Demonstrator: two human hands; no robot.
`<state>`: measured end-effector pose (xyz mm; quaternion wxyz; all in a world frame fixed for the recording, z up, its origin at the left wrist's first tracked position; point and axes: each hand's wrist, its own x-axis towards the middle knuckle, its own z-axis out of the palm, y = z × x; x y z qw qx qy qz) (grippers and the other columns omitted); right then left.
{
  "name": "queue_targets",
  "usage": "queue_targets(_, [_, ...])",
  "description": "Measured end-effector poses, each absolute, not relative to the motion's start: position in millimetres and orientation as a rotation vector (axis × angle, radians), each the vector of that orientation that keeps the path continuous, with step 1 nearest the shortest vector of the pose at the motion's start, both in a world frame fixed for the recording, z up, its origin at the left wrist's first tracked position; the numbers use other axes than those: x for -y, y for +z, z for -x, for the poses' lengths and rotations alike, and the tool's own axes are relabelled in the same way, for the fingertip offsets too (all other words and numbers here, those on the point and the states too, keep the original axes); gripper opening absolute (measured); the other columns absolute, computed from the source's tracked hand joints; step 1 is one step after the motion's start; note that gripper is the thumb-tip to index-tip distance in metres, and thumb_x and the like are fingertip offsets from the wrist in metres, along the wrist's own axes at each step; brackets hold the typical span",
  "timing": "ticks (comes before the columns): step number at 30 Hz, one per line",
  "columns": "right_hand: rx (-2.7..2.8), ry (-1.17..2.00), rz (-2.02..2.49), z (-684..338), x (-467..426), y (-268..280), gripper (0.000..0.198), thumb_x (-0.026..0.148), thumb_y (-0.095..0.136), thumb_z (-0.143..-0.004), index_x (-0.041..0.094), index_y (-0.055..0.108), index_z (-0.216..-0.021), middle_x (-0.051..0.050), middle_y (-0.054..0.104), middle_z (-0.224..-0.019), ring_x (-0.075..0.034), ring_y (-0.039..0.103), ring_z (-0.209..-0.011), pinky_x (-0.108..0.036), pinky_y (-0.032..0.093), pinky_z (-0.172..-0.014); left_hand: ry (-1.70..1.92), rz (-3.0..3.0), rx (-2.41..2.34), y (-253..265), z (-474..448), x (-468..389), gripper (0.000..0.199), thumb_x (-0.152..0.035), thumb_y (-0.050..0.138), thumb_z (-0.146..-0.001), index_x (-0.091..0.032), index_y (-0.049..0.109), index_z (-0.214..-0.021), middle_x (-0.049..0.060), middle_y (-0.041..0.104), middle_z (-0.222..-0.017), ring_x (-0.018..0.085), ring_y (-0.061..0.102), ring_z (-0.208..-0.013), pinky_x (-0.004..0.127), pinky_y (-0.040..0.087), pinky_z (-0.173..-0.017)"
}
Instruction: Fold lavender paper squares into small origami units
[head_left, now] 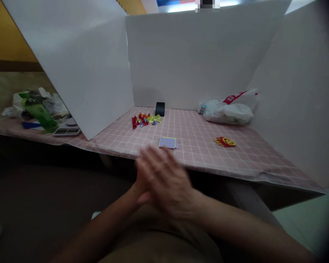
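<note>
In front of the table's near edge, my right hand (pixel 171 184) lies against my left hand (pixel 140 179), palm toward palm. The right fingers are stretched out and smeared by motion; no object shows in them. Most of the left fingers are hidden behind the right hand. Just beyond the hands is a small stack of square paper (pixel 167 143), lilac on top with yellow edges below. Farther back lies a cluster of small folded paper pieces (pixel 145 119) in red, orange, yellow and lilac. Red and yellow cut-out shapes (pixel 225 141) lie to the right.
White panels (pixel 192 62) enclose the pink checked table (pixel 192 128) at the back and sides. A dark phone-like object (pixel 160 109) leans at the back. A white plastic bag (pixel 229 112) sits back right. Outside the left panel are a green bottle (pixel 40 111) and a scale (pixel 67 130).
</note>
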<state>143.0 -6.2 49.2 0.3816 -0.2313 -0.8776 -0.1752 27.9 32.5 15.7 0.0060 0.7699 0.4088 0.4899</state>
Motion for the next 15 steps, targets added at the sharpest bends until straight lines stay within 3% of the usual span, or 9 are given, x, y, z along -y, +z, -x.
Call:
queue_targets(3, [2.491, -0.587, 0.445, -116.4, 17.7, 19.1, 0.065, 0.054, 0.036, -0.100, -0.002, 0.055, -0.127, -0.024, 0.065, -0.117, -0.037, 0.057, -0.114, -0.054, 0.036, -0.109, 1.295, -2.595, -1.250, 15.1, -43.5, -42.0, 0.015, -0.010, 0.056, -0.084, -0.022, 0.056, -0.075, 0.001, 0.063, -0.070, 0.017, 0.059, -0.058, 0.029, 0.042, -0.052])
queue_targets(6, [2.537, -0.667, 0.437, -101.5, 23.2, -3.5, 0.060, 0.050, 0.038, -0.101, -0.001, 0.054, -0.129, -0.024, 0.064, -0.120, -0.035, 0.057, -0.114, -0.054, 0.036, -0.107, 1.067, -2.728, -1.284, 19.5, -61.8, -46.2, 0.008, -0.013, 0.054, -0.087, -0.019, 0.058, -0.082, 0.004, 0.067, -0.079, 0.018, 0.062, -0.066, 0.028, 0.043, -0.055])
queue_targets(9, [2.397, -0.753, 0.370, -101.9, 25.7, -11.0, 0.061, 0.052, 0.031, -0.102, 0.003, 0.061, -0.122, -0.020, 0.068, -0.112, -0.033, 0.062, -0.105, -0.049, 0.044, -0.098, 1.007, -2.728, -1.194, 25.7, -78.4, -47.0, 0.008, -0.016, 0.053, -0.089, -0.018, 0.059, -0.086, 0.004, 0.070, -0.085, 0.019, 0.065, -0.075, 0.028, 0.046, -0.062])
queue_targets(12, [2.385, -0.799, 0.305, -120.8, 21.3, -8.9, 0.042, 0.030, 0.037, -0.103, 0.007, 0.058, -0.131, -0.014, 0.066, -0.128, -0.029, 0.058, -0.119, -0.041, 0.042, -0.106, 0.979, -2.691, -1.192, 30.8, -80.8, -51.9, 0.007, -0.014, 0.054, -0.088, -0.017, 0.061, -0.087, 0.005, 0.070, -0.085, 0.019, 0.065, -0.074, 0.029, 0.046, -0.062])
queue_targets(15, [2.410, -0.759, 0.342, -155.7, 9.0, 2.8, 0.039, 0.013, 0.036, -0.100, 0.013, 0.056, -0.134, -0.008, 0.060, -0.139, -0.022, 0.050, -0.131, -0.036, 0.039, -0.111, 0.999, -2.537, -1.242, 34.3, -61.9, -59.1, 0.007, -0.011, 0.059, -0.084, -0.017, 0.061, -0.080, 0.004, 0.069, -0.080, 0.019, 0.064, -0.072, 0.029, 0.045, -0.064])
